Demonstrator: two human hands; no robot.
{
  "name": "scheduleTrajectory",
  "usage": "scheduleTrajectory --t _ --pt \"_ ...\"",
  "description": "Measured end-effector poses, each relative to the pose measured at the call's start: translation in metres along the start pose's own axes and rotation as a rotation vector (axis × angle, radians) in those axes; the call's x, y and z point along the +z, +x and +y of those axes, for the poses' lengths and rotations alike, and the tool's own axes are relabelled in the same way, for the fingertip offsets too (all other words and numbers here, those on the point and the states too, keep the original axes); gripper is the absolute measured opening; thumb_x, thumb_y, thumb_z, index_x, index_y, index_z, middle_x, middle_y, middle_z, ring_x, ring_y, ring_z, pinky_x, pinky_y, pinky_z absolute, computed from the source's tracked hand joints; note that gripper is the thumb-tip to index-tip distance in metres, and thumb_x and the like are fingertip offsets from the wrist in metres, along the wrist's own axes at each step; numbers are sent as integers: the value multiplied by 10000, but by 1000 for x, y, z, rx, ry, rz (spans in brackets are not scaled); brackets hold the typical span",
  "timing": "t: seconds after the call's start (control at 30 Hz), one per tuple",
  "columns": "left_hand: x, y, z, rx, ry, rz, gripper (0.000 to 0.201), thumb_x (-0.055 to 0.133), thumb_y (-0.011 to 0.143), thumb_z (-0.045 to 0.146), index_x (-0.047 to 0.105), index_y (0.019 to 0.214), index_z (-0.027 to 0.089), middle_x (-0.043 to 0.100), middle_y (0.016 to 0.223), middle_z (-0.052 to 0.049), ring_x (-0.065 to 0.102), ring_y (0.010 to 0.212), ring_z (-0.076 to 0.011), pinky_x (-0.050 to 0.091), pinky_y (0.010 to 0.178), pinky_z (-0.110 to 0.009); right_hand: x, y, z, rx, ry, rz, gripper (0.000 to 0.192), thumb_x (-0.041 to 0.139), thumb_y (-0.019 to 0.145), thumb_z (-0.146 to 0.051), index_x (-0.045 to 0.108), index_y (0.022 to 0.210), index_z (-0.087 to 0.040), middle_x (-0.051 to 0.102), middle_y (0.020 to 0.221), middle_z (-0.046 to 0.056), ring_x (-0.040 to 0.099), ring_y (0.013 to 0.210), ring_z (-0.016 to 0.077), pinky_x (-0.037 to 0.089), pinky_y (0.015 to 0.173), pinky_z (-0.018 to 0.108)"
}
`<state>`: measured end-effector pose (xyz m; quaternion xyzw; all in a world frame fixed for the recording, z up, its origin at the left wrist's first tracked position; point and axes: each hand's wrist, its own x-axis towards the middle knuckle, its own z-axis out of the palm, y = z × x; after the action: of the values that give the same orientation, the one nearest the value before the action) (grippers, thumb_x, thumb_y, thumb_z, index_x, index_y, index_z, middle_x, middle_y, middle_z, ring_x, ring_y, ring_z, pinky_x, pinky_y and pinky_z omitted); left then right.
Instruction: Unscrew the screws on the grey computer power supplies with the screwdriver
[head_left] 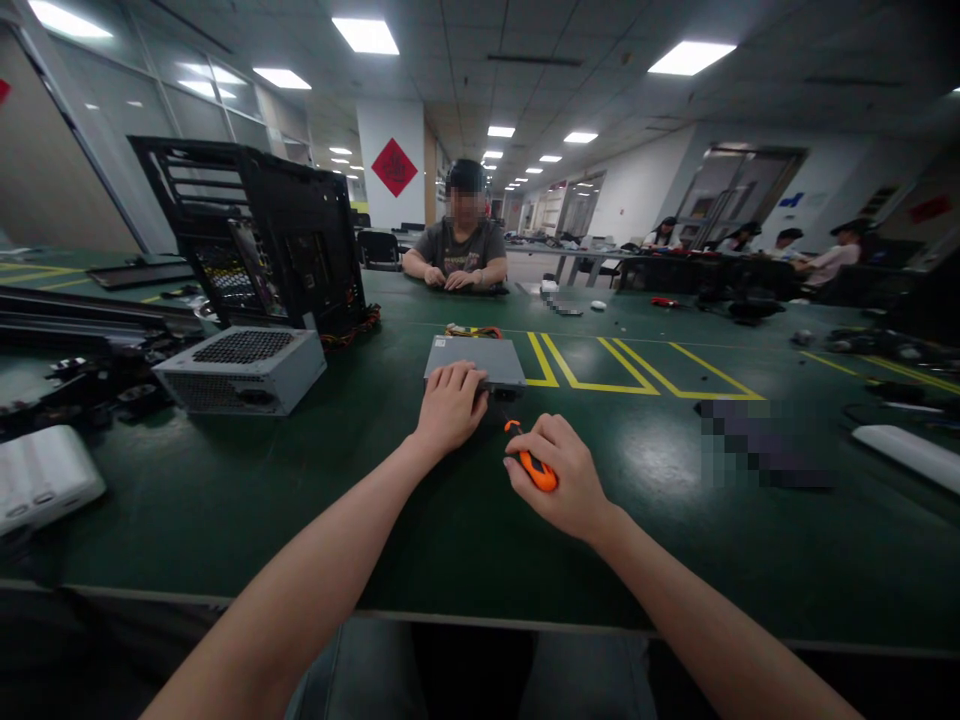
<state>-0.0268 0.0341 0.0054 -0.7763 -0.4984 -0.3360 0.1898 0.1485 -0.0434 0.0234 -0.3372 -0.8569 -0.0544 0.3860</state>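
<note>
Slim grey metal box (478,353) laid on green table (442,540), just ahead of both hands. Box touched by left hand (450,405), fingers draped over top at near edge; whether pinched cannot be told. Orange-handled screwdriver (538,473) clasped in curled right hand (564,475), shaft pointed toward box's near face. Larger vented box (244,372) placed leftward, beside black computer case (322,240).

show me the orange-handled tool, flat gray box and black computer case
Orange-handled tool (541,475): head view, on its handle.
Flat gray box (484,352): head view, on its top.
Black computer case (291,220): head view, on its side.
</note>
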Motion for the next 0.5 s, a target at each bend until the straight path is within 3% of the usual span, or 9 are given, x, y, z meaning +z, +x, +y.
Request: scheduleTrajectory --t 0.33,0.5 --pt "-1 0 0 0 3 -12 268 442 855 280 515 1098 194 532 1173 -87 442 1131 -240 315 958 -388 4 -2 1 140 12 78 155 486 828 -294 488 952 -202 579 785 17 508 632 132 399 611 282" --pt "-1 0 0 -4 -1 -16 272 438 856 278 510 1106 200 529 1180 -88 440 1142 -242 316 961 -394 6 -2 -1 13 -18 39 98 502 790 -244 515 874 -195 560 754 20 496 672 150 385 650 307"
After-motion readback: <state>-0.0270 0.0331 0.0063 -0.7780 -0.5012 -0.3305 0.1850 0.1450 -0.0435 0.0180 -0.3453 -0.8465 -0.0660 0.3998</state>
